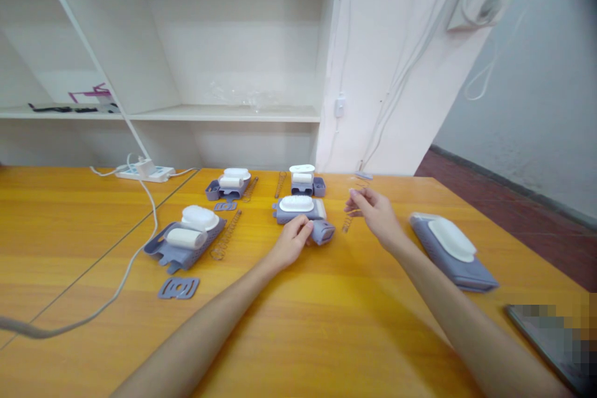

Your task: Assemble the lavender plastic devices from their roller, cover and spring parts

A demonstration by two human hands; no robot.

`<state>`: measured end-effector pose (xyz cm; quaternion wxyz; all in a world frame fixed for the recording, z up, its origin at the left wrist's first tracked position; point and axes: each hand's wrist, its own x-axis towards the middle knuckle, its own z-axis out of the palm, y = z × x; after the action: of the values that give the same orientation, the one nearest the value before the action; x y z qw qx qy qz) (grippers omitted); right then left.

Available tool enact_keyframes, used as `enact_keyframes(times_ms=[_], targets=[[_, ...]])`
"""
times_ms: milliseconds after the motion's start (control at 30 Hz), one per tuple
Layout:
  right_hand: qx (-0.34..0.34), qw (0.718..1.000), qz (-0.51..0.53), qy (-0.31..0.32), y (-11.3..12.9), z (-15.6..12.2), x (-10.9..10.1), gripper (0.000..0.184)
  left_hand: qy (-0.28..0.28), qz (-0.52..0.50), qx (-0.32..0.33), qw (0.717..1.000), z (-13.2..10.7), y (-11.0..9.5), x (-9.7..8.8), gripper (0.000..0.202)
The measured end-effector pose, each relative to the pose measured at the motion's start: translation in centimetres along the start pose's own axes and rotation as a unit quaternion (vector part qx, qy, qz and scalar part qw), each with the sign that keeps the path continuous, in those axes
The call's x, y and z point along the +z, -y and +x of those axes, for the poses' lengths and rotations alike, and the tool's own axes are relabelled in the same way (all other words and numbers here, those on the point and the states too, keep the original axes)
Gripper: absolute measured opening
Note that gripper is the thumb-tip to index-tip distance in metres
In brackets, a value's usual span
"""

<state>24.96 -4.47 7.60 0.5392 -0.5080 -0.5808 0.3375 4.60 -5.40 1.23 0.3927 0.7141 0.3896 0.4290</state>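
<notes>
My left hand [293,241] is closed, thumb and forefinger on the near edge of a grey-blue plastic cap [323,232]. Right behind it lies a grey-blue plastic casing [285,216] with a white bristle brush head [296,203] on top. My right hand [377,216] is raised to the right of the cap, its fingers pinched together. A thin metal coil spring [347,223] shows below those fingers, and more thin wire shows above them; the grip itself is partly hidden.
Similar casings with white parts stand at back left [232,184], back middle [305,180] and left [186,239], with springs [227,236] beside them. A slotted plate [178,288] lies front left. An assembled unit [452,252] and a phone-like device [550,342] lie right. A cable [149,230] crosses the left.
</notes>
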Motion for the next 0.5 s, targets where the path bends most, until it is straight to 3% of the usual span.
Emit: enact_keyframes(times_ms=[133,267,500], targets=[[0.068,0.994,0.073,0.037,-0.32,-0.13,0.24,0.037,-0.036,-0.044,-0.054,0.997,0.1,0.63,0.16,0.038],[0.047,0.998,0.039,0.035,-0.36,-0.51,0.47,0.036,-0.062,-0.048,-0.07,0.994,0.15,1.06,0.45,0.041],[0.018,0.998,-0.02,0.058,-0.1,-0.89,0.94,0.034,-0.043,-0.043,-0.036,0.998,-0.09,0.8,0.51,0.03]])
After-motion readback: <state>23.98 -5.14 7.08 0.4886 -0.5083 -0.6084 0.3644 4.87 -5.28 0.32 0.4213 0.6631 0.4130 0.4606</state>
